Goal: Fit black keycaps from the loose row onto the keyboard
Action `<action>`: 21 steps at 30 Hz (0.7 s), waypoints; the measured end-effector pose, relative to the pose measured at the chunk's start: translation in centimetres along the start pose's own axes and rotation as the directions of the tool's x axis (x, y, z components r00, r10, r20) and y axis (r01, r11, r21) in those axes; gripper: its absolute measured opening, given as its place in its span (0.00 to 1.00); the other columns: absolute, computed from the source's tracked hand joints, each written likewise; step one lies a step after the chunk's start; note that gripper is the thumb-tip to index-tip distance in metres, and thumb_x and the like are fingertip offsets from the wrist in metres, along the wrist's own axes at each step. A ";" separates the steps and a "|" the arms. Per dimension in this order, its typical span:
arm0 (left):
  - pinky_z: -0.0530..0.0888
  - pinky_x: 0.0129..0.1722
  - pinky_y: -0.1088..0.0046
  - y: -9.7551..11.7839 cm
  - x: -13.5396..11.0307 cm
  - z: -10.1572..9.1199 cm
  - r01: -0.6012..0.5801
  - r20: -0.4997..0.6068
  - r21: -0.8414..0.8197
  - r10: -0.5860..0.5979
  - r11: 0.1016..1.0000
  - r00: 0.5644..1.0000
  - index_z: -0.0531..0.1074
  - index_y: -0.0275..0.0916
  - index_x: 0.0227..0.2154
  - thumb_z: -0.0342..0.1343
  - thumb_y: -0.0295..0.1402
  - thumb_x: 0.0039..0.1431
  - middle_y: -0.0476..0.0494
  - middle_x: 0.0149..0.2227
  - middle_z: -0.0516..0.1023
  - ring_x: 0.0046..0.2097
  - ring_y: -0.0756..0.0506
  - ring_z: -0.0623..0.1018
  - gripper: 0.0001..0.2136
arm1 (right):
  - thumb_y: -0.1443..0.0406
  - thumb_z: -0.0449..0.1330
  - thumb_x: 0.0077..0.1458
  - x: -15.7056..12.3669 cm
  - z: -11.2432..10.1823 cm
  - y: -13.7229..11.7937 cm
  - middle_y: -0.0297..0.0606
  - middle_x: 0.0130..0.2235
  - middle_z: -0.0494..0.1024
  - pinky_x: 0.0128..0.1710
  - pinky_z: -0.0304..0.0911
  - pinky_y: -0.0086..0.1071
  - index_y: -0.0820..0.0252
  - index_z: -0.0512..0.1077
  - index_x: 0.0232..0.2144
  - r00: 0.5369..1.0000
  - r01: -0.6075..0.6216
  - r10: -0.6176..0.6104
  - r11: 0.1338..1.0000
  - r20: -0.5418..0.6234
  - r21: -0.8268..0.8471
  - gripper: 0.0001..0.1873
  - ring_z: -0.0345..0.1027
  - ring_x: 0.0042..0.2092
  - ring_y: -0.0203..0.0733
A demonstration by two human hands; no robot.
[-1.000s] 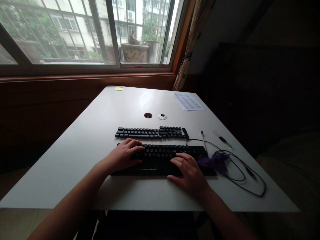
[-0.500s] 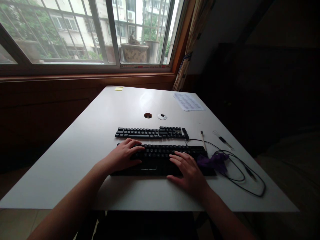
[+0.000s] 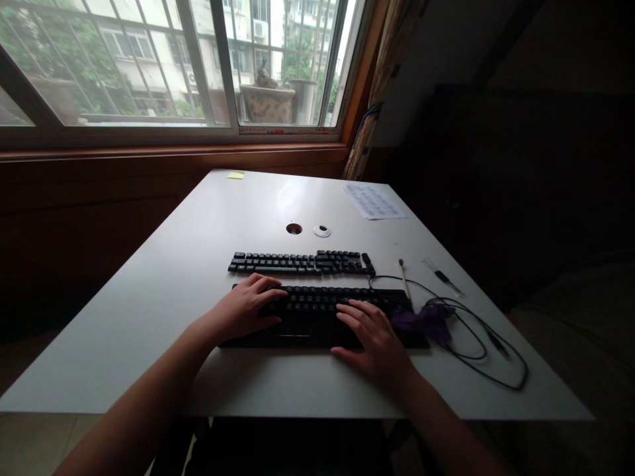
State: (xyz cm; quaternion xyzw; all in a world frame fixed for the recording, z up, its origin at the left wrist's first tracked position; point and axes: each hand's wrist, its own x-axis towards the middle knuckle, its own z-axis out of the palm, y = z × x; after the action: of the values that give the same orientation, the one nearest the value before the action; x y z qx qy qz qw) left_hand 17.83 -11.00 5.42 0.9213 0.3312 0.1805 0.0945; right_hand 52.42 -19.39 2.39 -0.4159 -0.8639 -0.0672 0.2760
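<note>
A black keyboard [image 3: 317,311] lies near the front edge of the white desk [image 3: 163,297]. My left hand [image 3: 245,307] rests on its left part with the fingers spread over the keys. My right hand [image 3: 372,337] lies flat on its right part, fingers stretched forward. Neither hand holds anything. Just behind the keyboard sit rows of loose black keycaps [image 3: 300,263]. A purple cloth [image 3: 424,320] lies at the keyboard's right end, touching it.
A black cable [image 3: 489,360] loops on the desk to the right. A thin brush [image 3: 404,277] and a small tool [image 3: 444,277] lie behind it. A printed sheet [image 3: 372,200], a cable hole [image 3: 294,229], a white cap [image 3: 321,231] and a yellow note [image 3: 236,175] sit farther back.
My right hand's fingers have shifted slightly forward on the keys. The left hand and everything else stay where they were.
</note>
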 end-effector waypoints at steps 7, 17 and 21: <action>0.75 0.57 0.50 -0.1 0.0 0.0 -0.003 -0.003 0.010 0.003 1.000 1.000 0.71 0.47 0.60 0.66 0.38 0.62 0.39 0.60 0.72 0.58 0.35 0.71 0.24 | 0.54 0.68 0.60 0.1 -0.1 -0.1 0.45 0.58 0.78 0.62 0.64 0.59 0.54 0.66 0.60 1.000 -0.008 0.008 1.000 0.011 0.007 0.29 0.67 0.61 0.57; 0.76 0.57 0.49 -0.1 0.0 0.0 0.000 -0.001 0.002 0.000 1.000 1.000 0.71 0.47 0.60 0.66 0.38 0.62 0.38 0.60 0.72 0.58 0.34 0.71 0.24 | 0.54 0.69 0.59 0.2 -0.2 -0.1 0.46 0.58 0.77 0.61 0.64 0.59 0.55 0.67 0.59 1.000 -0.004 0.005 1.000 -0.011 0.016 0.29 0.67 0.61 0.57; 0.76 0.57 0.49 -0.1 0.0 0.0 -0.005 -0.007 0.001 0.005 1.000 1.000 0.71 0.48 0.60 0.66 0.38 0.62 0.39 0.60 0.73 0.58 0.34 0.71 0.24 | 0.54 0.69 0.58 0.1 -0.1 -0.1 0.44 0.53 0.80 0.61 0.65 0.58 0.54 0.68 0.57 0.999 -0.021 0.021 1.000 -0.025 0.022 0.28 0.69 0.58 0.56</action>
State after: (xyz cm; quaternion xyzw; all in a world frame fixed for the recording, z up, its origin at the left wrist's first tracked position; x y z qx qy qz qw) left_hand 17.75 -10.95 5.37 0.9215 0.3292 0.1838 0.0927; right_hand 52.30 -19.42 2.56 -0.4211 -0.8567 -0.0602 0.2918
